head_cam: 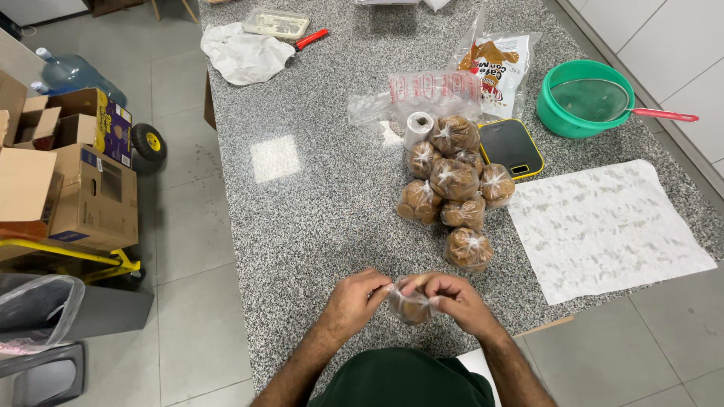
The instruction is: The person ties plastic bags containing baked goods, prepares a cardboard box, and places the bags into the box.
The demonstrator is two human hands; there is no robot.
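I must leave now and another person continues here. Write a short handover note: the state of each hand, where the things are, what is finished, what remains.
Left hand and right hand: both pinch the top of one small clear bag of brown pieces, held over the near edge of the granite counter.
Done: about nine tied bags lie piled mid-counter, next to the black scale.
Nearby: a roll of clear bags, an opened snack packet, a green bowl with a sieve, a white paper sheet.
Left: the bag in hand does not look tied yet. How much remains in the packet cannot be seen.
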